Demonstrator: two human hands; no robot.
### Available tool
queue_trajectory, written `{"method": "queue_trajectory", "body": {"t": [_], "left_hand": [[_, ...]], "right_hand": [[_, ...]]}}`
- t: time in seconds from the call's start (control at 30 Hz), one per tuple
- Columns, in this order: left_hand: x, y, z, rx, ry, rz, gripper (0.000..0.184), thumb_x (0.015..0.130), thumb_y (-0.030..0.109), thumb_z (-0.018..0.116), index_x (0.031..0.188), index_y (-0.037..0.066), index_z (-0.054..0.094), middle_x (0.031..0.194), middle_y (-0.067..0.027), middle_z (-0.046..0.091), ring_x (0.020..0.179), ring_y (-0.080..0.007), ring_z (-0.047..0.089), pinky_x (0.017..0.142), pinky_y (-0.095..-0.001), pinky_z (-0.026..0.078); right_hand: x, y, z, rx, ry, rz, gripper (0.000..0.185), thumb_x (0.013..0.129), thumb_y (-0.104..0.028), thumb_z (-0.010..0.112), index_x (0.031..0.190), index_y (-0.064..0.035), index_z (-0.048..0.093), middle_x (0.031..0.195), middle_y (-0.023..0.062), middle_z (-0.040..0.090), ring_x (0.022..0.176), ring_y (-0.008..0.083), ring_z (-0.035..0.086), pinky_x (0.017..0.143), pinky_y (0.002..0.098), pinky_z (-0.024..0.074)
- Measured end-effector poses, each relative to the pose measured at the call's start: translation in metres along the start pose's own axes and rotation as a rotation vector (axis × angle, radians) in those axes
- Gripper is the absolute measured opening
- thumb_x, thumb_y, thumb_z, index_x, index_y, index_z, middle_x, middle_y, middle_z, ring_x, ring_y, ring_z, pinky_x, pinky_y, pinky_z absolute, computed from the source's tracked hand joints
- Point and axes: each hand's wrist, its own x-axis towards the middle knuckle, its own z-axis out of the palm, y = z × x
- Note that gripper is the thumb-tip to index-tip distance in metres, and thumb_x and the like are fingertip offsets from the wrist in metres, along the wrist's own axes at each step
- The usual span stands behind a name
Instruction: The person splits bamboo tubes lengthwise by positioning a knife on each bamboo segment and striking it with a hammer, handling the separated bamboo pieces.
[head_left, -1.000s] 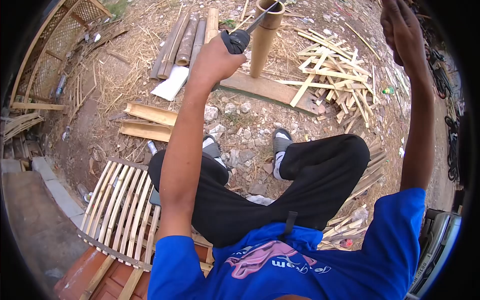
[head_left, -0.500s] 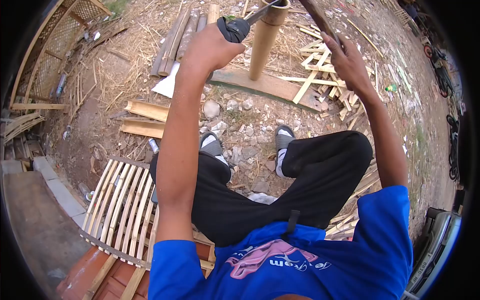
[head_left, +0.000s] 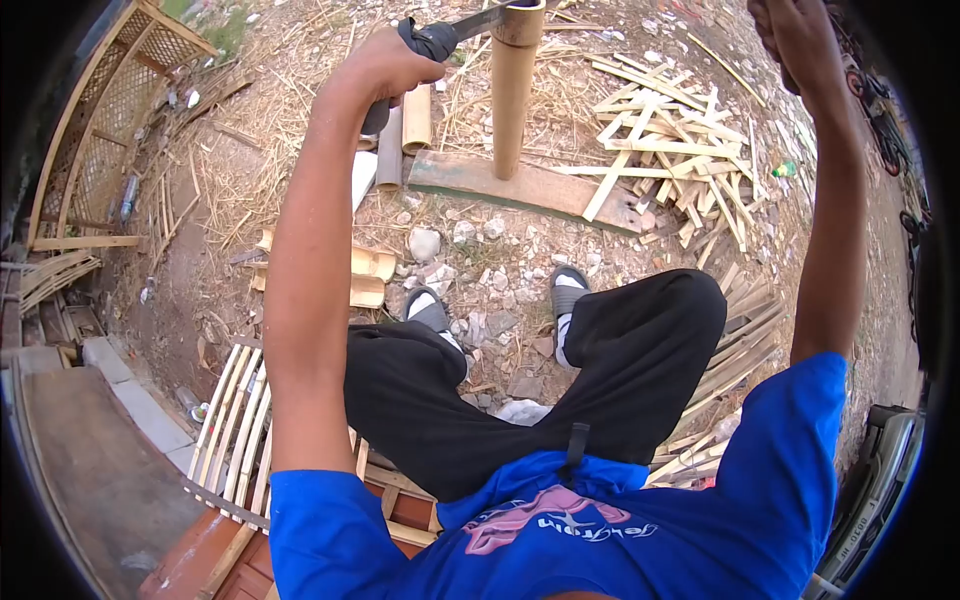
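My left hand (head_left: 395, 70) is closed round the black-wrapped handle (head_left: 430, 42) of a large knife. Its dark blade (head_left: 485, 20) reaches right to the top rim of an upright bamboo pole (head_left: 510, 105). The pole stands on a worn wooden plank (head_left: 450, 172) lying on the ground. My right hand (head_left: 802, 45) is raised at the top right edge, with fingers wrapped round a dark wooden stick, of which only a bit shows; the remainder is out of view.
Split bamboo strips (head_left: 670, 150) lie heaped right of the plank. Bamboo halves (head_left: 370, 275) and stones (head_left: 424, 243) are before my feet. A slatted bamboo piece (head_left: 230, 420) rests at lower left, near a concrete ledge (head_left: 110, 480). A vehicle (head_left: 880, 490) stands at lower right.
My right hand has swung up and right with the stick, away from the blade. My left hand and the knife have shifted slightly left and up in view.
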Motion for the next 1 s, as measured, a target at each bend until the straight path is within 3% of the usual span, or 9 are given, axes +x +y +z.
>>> {"method": "queue_trajectory", "body": {"t": [0.1, 0.2, 0.33, 0.4, 0.47, 0.53, 0.8, 0.93, 1.0], "left_hand": [[0.013, 0.000, -0.004, 0.025, -0.034, 0.044, 0.027, 0.069, 0.025, 0.071, 0.082, 0.003, 0.063, 0.065, -0.0035, 0.059, 0.053, -0.0130, 0.055, 0.050, -0.0322, 0.046], [0.003, 0.012, -0.015, 0.015, -0.039, 0.137, 0.026, 0.069, 0.023, 0.070, 0.082, 0.003, 0.062, 0.066, -0.0032, 0.059, 0.053, -0.0126, 0.055, 0.049, -0.0304, 0.045], [-0.004, 0.015, -0.027, 0.034, -0.138, 0.130, 0.029, 0.068, 0.022, 0.070, 0.089, 0.003, 0.061, 0.065, -0.0010, 0.056, 0.053, -0.0110, 0.052, 0.049, -0.0285, 0.043], [-0.024, 0.015, -0.035, 0.000, -0.147, 0.115, 0.032, 0.068, 0.021, 0.071, 0.092, 0.003, 0.060, 0.068, -0.0006, 0.056, 0.054, -0.0099, 0.051, 0.050, -0.0279, 0.042], [-0.049, 0.012, -0.047, -0.009, -0.159, 0.078, 0.033, 0.068, 0.020, 0.071, 0.094, 0.003, 0.059, 0.070, -0.0009, 0.056, 0.055, -0.0098, 0.051, 0.050, -0.0276, 0.041], [-0.071, 0.000, -0.053, -0.024, -0.182, 0.038, 0.035, 0.068, 0.019, 0.072, 0.096, 0.003, 0.059, 0.069, -0.0005, 0.055, 0.056, -0.0104, 0.052, 0.051, -0.0277, 0.042], [-0.159, -0.057, -0.033, -0.105, -0.007, -0.151, 0.038, 0.067, 0.021, 0.072, 0.097, 0.001, 0.060, 0.065, -0.0015, 0.056, 0.052, -0.0116, 0.053, 0.049, -0.0285, 0.043], [-0.173, -0.068, -0.027, -0.147, 0.017, -0.155, 0.029, 0.071, 0.018, 0.070, 0.092, 0.003, 0.057, 0.064, 0.0009, 0.055, 0.051, -0.0097, 0.051, 0.049, -0.0274, 0.042], [-0.174, -0.073, -0.029, -0.094, -0.003, -0.175, 0.038, 0.071, 0.018, 0.069, 0.104, 0.003, 0.057, 0.068, -0.0004, 0.056, 0.053, -0.0102, 0.052, 0.051, -0.0278, 0.045]], "right_hand": [[-0.010, 0.046, 0.042, -0.112, 0.124, -0.126, 0.042, 0.099, -0.045, 0.053, 0.102, -0.0031, 0.057, 0.061, -0.0035, 0.044, 0.049, 0.0061, 0.041, 0.043, 0.0247, 0.0326], [-0.046, 0.102, 0.037, -0.079, -0.240, 0.057, 0.058, 0.096, -0.054, 0.053, 0.119, -0.0008, 0.062, 0.066, 0.0051, 0.056, 0.058, 0.0141, 0.051, 0.053, 0.0320, 0.0395], [-0.120, 0.109, 0.046, 0.094, -0.274, 0.303, 0.051, 0.096, -0.050, 0.055, 0.104, -0.0002, 0.062, 0.069, 0.0074, 0.057, 0.060, 0.0138, 0.050, 0.056, 0.0320, 0.0404], [-0.153, 0.125, 0.053, 0.161, -0.236, 0.399, 0.047, 0.096, -0.046, 0.058, 0.101, 0.0004, 0.061, 0.067, 0.0055, 0.053, 0.063, 0.0131, 0.050, 0.060, 0.0324, 0.0413], [-0.175, 0.144, 0.059, 0.320, -0.184, 0.452, 0.041, 0.096, -0.046, 0.059, 0.102, -0.0048, 0.060, 0.061, -0.0059, 0.042, 0.049, 0.0020, 0.037, 0.044, 0.0200, 0.0284], [-0.175, 0.123, 0.044, 0.413, -0.209, 0.685, 0.043, 0.095, -0.046, 0.061, 0.107, -0.0051, 0.058, 0.058, -0.0081, 0.039, 0.044, 0.0011, 0.034, 0.040, 0.0190, 0.0264], [-0.190, 0.133, 0.043, 0.464, -0.291, 0.652, 0.046, 0.092, -0.046, 0.066, 0.109, -0.0048, 0.056, 0.059, -0.0078, 0.040, 0.043, 0.0017, 0.037, 0.038, 0.0196, 0.0319], [-0.196, 0.121, 0.058, 0.482, -0.342, 0.565, 0.046, 0.091, -0.043, 0.066, 0.105, 0.0003, 0.058, 0.061, -0.0016, 0.046, 0.048, 0.0073, 0.044, 0.042, 0.0255, 0.0371], [-0.197, 0.118, 0.065, 0.422, -0.359, 0.505, 0.049, 0.089, -0.043, 0.067, 0.108, 0.0023, 0.059, 0.063, 0.0032, 0.052, 0.051, 0.0120, 0.050, 0.046, 0.0301, 0.0410]]}}
